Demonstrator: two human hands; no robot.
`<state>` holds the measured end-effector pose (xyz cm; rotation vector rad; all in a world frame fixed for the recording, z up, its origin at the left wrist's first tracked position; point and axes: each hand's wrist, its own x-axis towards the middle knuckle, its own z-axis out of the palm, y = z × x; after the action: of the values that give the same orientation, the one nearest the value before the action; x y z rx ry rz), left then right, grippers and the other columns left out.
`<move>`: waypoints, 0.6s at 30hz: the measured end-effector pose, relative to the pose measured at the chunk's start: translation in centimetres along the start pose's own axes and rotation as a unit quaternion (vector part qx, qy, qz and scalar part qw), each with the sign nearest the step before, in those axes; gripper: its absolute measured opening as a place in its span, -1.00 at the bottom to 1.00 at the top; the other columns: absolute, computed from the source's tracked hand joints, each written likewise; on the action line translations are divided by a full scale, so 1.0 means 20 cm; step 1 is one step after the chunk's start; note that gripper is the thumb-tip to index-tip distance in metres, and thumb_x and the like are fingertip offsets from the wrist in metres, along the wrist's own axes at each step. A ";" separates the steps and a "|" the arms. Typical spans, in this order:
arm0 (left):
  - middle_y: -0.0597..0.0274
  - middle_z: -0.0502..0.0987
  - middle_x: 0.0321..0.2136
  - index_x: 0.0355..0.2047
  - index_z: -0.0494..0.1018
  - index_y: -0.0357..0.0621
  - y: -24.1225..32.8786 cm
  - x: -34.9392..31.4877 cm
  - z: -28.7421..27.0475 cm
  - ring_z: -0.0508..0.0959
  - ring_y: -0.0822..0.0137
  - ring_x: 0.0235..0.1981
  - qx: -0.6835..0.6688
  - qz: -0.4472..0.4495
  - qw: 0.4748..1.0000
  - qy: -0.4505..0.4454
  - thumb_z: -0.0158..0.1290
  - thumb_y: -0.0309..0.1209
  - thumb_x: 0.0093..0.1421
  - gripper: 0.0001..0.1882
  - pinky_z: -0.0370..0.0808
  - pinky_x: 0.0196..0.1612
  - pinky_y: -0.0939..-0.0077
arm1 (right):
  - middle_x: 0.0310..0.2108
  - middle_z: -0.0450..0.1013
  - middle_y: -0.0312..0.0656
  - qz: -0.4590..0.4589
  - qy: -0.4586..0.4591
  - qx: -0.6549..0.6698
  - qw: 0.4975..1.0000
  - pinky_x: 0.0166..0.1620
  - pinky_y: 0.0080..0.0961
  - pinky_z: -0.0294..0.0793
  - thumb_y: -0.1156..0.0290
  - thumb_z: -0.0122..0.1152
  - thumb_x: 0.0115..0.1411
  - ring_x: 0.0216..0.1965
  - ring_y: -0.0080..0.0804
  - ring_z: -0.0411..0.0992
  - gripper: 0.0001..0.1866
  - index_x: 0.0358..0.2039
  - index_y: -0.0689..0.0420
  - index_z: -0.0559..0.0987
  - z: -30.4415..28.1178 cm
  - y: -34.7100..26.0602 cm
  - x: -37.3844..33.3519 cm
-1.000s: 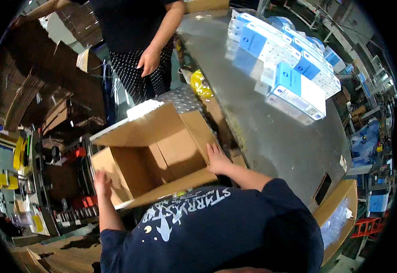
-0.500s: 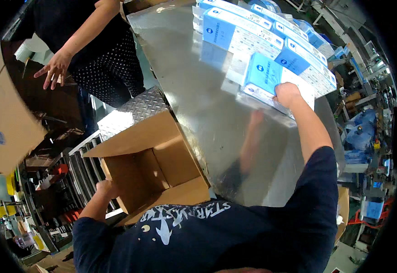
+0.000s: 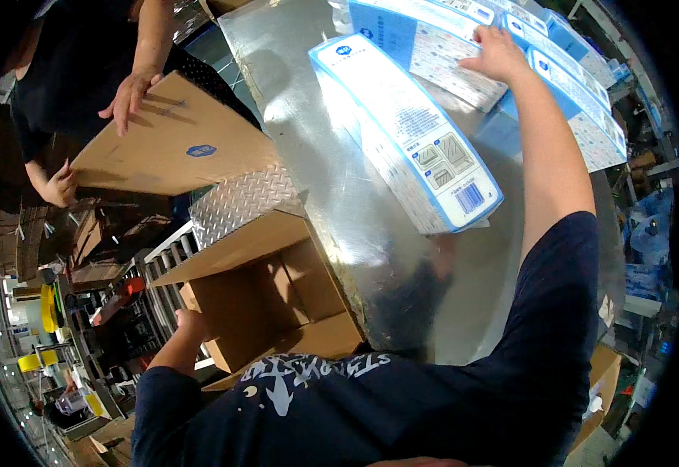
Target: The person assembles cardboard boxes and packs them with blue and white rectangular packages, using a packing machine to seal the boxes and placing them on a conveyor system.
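Observation:
My left hand (image 3: pixel 190 327) is closed over the side of an open cardboard box (image 3: pixel 320 284), whose inside holds nothing that I can see. Farther off to the right, my right hand (image 3: pixel 499 56) reaches over a blue-and-white carton (image 3: pixel 448 58) in the row, thumb and fingers apart and touching it near its upper edge. In front of that row a separate blue-and-white carton (image 3: pixel 409 136) lies on the metal table (image 3: pixel 339 210), its long printed face showing, with neither hand on it.
Across from me at the left, a co-worker's hands (image 3: pixel 131 100) hold a brown cardboard sheet (image 3: pixel 176 148). A textured metal plate (image 3: pixel 242 198) and a roller conveyor (image 3: pixel 170 257) lie beyond the box. More cartons (image 3: pixel 581 101) stand at the table's far right.
My right hand has left the nearer carton and moved to one in the row. That nearer carton is now turned and closer to me. The co-worker's hands now grip the cardboard sheet.

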<state>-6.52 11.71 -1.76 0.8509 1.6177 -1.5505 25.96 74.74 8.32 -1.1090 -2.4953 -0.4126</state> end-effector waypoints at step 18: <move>0.34 0.37 0.08 0.10 0.33 0.23 -0.03 0.11 0.02 0.36 0.16 0.11 0.023 0.049 0.996 -0.064 -0.17 0.29 0.05 -0.30 0.28 0.05 0.11 | 0.11 0.29 -0.15 0.231 -0.215 -0.278 0.907 0.16 -0.04 0.15 -0.04 0.23 -0.04 0.21 -0.16 0.13 -0.34 0.02 0.08 0.44 -0.29 0.44 -0.33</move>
<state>-8.09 11.29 -3.32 0.8254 1.4330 -1.5469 38.00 73.86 11.53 -2.1652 -2.3878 -0.8432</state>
